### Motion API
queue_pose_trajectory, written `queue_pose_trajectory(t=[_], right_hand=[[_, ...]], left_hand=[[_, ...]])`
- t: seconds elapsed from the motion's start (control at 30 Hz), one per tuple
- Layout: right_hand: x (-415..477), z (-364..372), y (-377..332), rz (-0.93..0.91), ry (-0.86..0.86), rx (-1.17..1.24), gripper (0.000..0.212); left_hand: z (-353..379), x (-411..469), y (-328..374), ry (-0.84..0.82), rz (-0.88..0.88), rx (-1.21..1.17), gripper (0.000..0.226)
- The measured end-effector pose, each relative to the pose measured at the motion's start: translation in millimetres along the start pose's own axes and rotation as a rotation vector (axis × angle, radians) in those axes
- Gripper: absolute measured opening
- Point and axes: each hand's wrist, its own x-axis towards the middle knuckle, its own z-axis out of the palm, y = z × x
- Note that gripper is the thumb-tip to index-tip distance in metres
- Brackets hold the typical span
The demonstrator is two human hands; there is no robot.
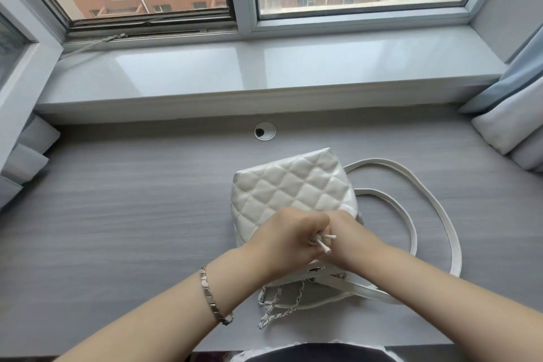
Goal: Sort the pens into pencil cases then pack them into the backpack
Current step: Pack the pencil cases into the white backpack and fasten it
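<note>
A small white quilted backpack (293, 185) lies on the grey desk (117, 214), its opening toward me. Both hands meet at that opening. My left hand (289, 236) is closed around the white drawstring (323, 242), whose two ends stick out between the hands. My right hand (349, 235) presses against the left one and grips the same cord. The backpack's white straps (432, 206) loop out to the right, and a silver chain (279, 303) trails from under its flap toward me. No pens or pencil cases are in view.
A round cable hole (265, 132) sits in the desk behind the backpack. A wide grey windowsill (264, 73) runs along the back under the window. Blue-grey curtains (511, 126) hang at the right, and folded grey fabric (26, 156) lies at the left edge.
</note>
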Motion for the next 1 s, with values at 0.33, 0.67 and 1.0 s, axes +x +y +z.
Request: queue_pose_trajectory(t=[0.33, 0.67, 1.0], right_hand=[[-7, 22, 25, -0.058, 0.211, 0.459, 0.007], [-21, 31, 30, -0.249, 0.560, 0.727, 0.022], [8, 16, 19, 0.198, 0.395, 0.910, 0.022]], left_hand=[[-33, -1, -20, 0.013, -0.277, -0.079, 0.058], [-41, -31, -44, 0.137, -0.568, 0.109, 0.052], [-22, -23, -61, 0.207, -0.665, 0.517, 0.031]])
